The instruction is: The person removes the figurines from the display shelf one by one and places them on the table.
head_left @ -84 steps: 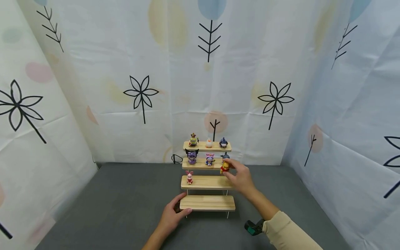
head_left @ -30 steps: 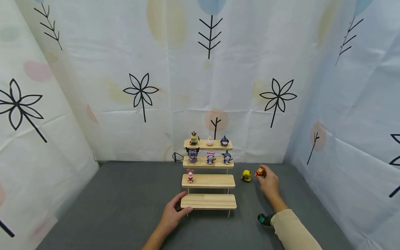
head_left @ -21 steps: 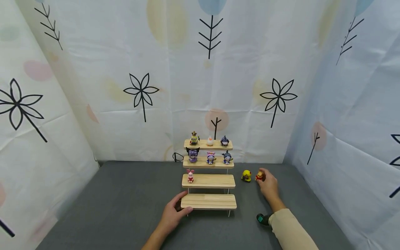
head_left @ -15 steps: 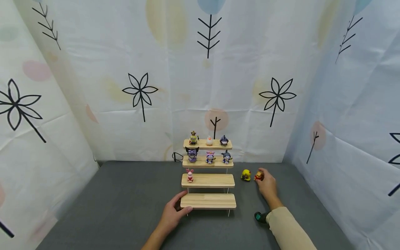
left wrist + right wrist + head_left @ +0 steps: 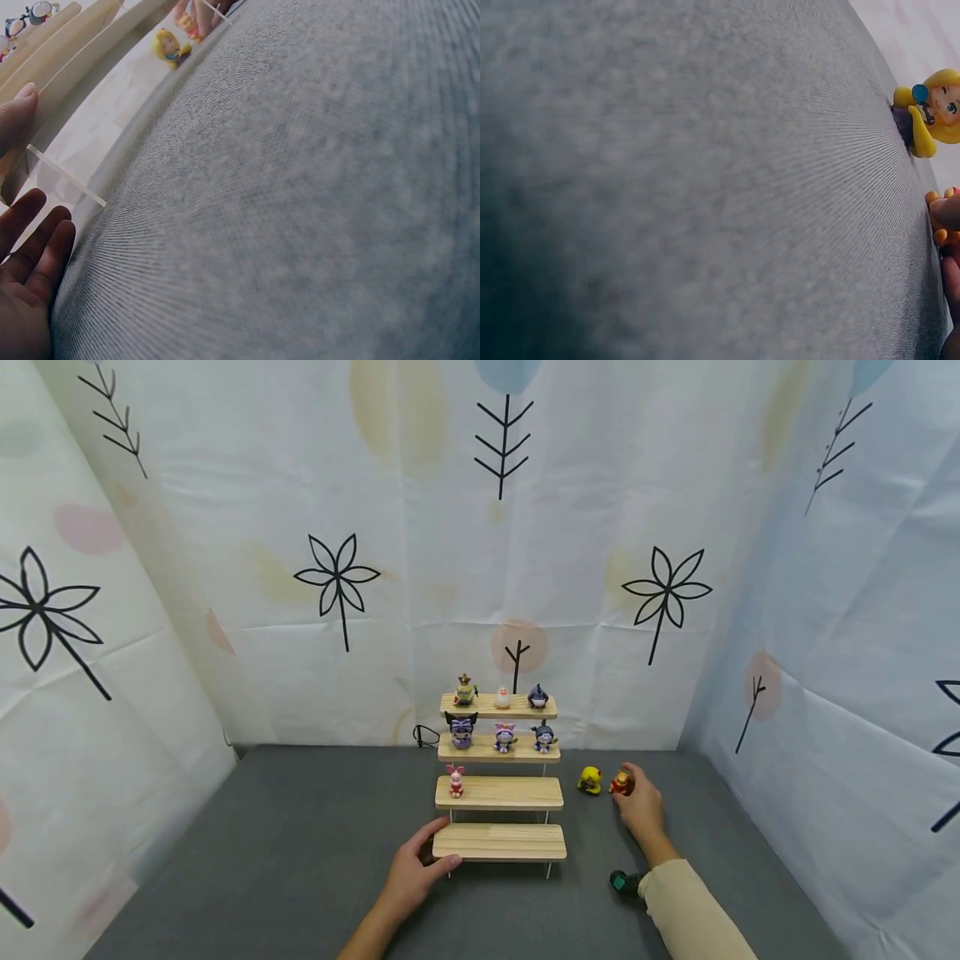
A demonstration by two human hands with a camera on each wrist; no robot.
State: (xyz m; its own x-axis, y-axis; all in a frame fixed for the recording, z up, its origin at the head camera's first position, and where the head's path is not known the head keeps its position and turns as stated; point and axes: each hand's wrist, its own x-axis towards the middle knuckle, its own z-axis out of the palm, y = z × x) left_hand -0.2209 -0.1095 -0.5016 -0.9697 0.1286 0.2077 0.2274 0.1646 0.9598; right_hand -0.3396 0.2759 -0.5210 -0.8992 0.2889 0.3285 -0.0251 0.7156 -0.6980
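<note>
My left hand (image 5: 411, 875) holds the left end of the lowest tier of a wooden step display stand (image 5: 517, 843), thumb at the front edge. In the left wrist view that thumb (image 5: 21, 112) lies against the board, the other fingers below it. Off the stand's right side, my right hand (image 5: 643, 802) pinches a Winnie the Pooh figurine (image 5: 619, 783) in a red top, down at the table. Just left of Pooh sits a yellow-haired figurine (image 5: 590, 780). The right wrist view shows Pooh's orange feet (image 5: 939, 236) beside my fingertips.
Three figurines stand on the top tier (image 5: 483, 709), three more on the tier below. A pink Piglet figurine (image 5: 456, 782) occupies the third tier's left end. A black cord loop (image 5: 425, 737) lies behind the stand. Printed white curtains surround the grey table (image 5: 315, 827).
My right hand has carried Pooh from in front of the stand's second tier rightward and down to the table beside the yellow-haired figurine. My left hand keeps its hold on the stand.
</note>
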